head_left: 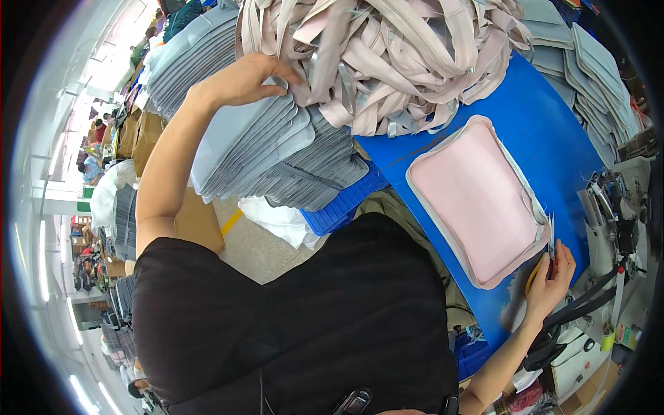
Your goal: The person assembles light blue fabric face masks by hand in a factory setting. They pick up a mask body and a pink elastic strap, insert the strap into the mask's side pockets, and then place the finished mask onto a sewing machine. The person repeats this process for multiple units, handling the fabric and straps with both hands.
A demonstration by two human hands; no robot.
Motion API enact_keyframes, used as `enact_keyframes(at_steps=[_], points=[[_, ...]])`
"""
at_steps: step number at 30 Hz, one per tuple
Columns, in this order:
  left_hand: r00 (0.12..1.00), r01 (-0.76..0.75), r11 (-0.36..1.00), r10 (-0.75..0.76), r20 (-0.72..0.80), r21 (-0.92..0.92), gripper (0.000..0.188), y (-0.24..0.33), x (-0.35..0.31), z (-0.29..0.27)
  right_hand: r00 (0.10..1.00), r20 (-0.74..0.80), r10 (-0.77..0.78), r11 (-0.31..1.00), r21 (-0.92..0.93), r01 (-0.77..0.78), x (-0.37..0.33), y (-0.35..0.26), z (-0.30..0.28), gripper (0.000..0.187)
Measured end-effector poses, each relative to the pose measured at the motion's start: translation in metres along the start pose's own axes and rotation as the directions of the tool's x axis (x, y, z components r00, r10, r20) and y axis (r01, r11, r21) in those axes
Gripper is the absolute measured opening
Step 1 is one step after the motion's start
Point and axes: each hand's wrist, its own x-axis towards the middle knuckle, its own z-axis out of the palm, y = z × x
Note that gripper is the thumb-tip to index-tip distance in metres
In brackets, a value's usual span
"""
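My left hand reaches over a stack of grey fabric panels, at the edge of a heap of pale pink zipper strips. Its thumb and fingers are apart, and a bit of grey shows between them; a firm grip is not visible. A pink padded panel with rounded corners and a grey edging lies on the blue tabletop. Beside its lower right corner, my right hand is closed around a pair of scissors, blades pointing away from me, partly hidden by my fingers.
A sewing machine stands at the right edge of the table. More grey panels are piled at the far right. A blue plastic crate sits under the left stack, with white cloth and a cardboard box near it.
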Motion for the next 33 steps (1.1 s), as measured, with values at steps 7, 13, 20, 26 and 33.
enact_keyframes(at_steps=[7, 13, 20, 26, 33], points=[[0.927, 0.209, 0.972, -0.163, 0.337, -0.105, 0.013, -0.031, 0.019, 0.001, 0.995, -0.020, -0.093, 0.995, 0.043, 0.094, -0.002, -0.031, 0.010, 0.036], [0.998, 0.018, 0.992, -0.011, 0.056, -0.124, 0.031, -0.029, 0.000, 0.006, 0.996, -0.010, -0.083, 0.990, 0.114, 0.084, -0.016, -0.068, 0.027, 0.037], [0.989, 0.138, 0.982, -0.129, 0.073, -0.126, 0.027, -0.035, -0.021, 0.004, 0.994, 0.040, -0.099, 0.978, 0.189, 0.090, -0.019, -0.105, 0.042, 0.038], [0.831, 0.477, 0.878, -0.430, -0.352, 0.053, 0.033, -0.004, -0.007, 0.009, 0.931, 0.093, -0.354, 0.807, 0.534, 0.254, 0.020, -0.230, 0.092, 0.061], [0.823, -0.050, 0.957, -0.123, -0.554, -0.287, 0.026, 0.044, 0.024, -0.094, 0.897, 0.055, -0.438, 0.672, 0.683, 0.286, 0.061, -0.287, 0.134, 0.052]])
